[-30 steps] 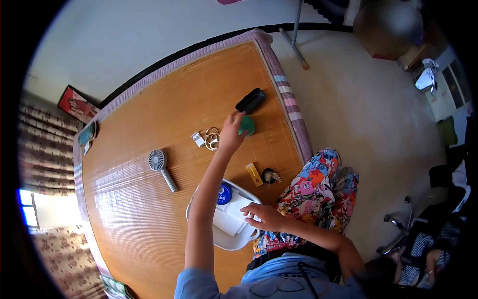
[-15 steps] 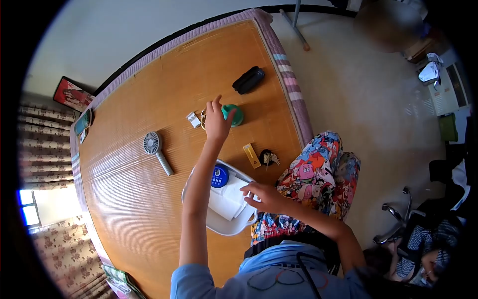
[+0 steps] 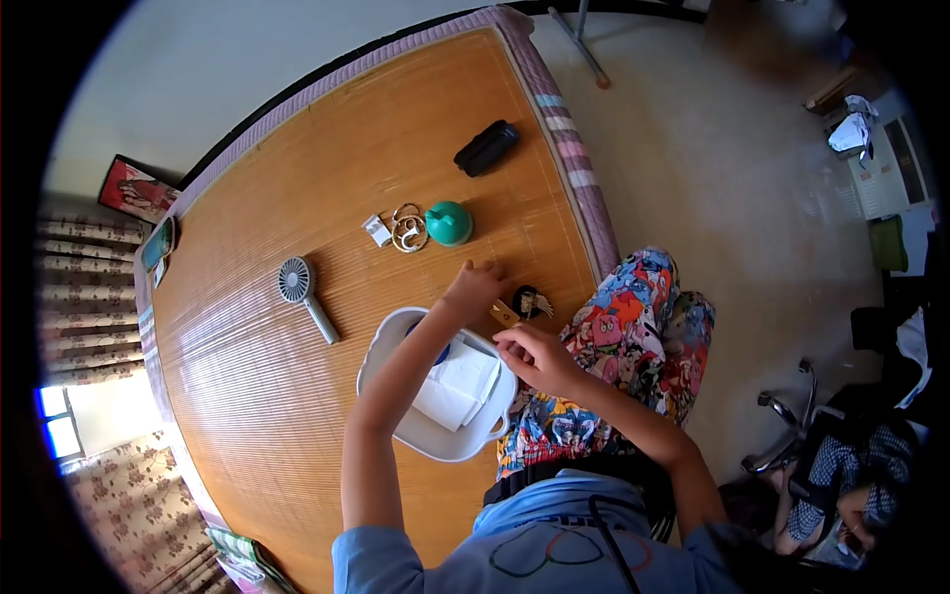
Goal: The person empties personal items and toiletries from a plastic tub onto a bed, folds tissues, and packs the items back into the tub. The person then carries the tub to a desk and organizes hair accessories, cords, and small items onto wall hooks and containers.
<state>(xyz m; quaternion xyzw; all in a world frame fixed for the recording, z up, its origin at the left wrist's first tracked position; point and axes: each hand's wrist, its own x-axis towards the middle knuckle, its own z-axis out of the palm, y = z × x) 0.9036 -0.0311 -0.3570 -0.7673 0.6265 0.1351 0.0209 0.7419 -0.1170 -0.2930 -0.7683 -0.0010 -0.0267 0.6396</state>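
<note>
My left hand (image 3: 477,289) hovers at the far end of a small yellow box (image 3: 506,313), covering part of it. Its fingers reach out over the mat, and I cannot tell whether they touch the box. Close to the box's near end, my right hand (image 3: 537,356) hangs above the rim of a white basin (image 3: 416,444), fingers loosely bent and holding nothing visible. Folded white paper (image 3: 460,386) lies in the basin, beside a blue round lid (image 3: 442,351) mostly hidden by my left forearm. A bunch of keys (image 3: 532,302) sits right of the box.
Farther out on the mat (image 3: 247,396) are a green rounded container (image 3: 449,224), bangle-like rings (image 3: 409,230), a small white packet (image 3: 377,231), a black case (image 3: 486,148) and a handheld fan (image 3: 309,297). Another person (image 3: 851,495) is at the lower right, near a chair base (image 3: 792,416).
My left hand has left the green container and come back toward me to the yellow box. My right hand has moved up and right, from over the paper to near the box.
</note>
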